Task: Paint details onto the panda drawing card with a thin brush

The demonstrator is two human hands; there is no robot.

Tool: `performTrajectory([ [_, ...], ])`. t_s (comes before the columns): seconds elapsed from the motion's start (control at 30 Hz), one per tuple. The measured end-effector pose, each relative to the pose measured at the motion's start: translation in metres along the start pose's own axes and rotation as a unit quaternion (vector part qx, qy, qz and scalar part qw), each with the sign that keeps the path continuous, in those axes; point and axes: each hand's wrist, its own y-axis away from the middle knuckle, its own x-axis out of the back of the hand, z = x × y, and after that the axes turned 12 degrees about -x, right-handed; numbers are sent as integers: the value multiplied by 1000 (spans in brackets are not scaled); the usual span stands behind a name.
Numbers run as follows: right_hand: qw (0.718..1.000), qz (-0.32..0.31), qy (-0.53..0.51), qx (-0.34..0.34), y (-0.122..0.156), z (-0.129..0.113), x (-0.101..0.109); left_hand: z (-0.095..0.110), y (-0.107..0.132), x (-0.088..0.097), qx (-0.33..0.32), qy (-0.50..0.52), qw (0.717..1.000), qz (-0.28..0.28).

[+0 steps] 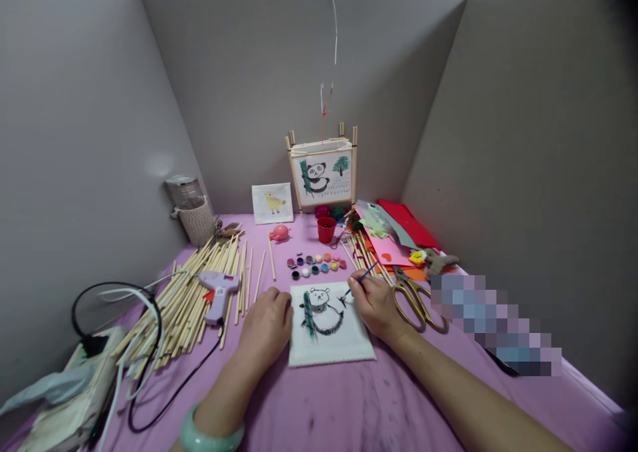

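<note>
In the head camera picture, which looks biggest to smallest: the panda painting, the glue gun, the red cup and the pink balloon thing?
1. Panda painting, held down by the left hand, painted by the right hand.
2. Glue gun.
3. Red cup and pink toy look alike; both sit farther away, so unsure.

Matt white canvas [343, 342] on smooth lilac cloth [349, 405], beside pale wooden sticks [194, 292], glossy metal scissors [413, 299] and a plastic glue gun [219, 292].

A black-and-green panda is painted on the white canvas [329, 326], which lies on a lilac desk [349, 399] beside gold-handled scissors [416, 300], a red cup [326, 229] and a pale purple glue gun [219, 292].
</note>
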Motion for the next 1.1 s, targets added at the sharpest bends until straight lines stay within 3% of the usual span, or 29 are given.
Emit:
performTrajectory([
  [0.57,999,30,14,-30,0,0,3,-1,0,0,0,3,1000,-1],
  [1.1,999,27,30,-17,0,4,-2,-1,-1,-1,-2,-6,1000,0],
])
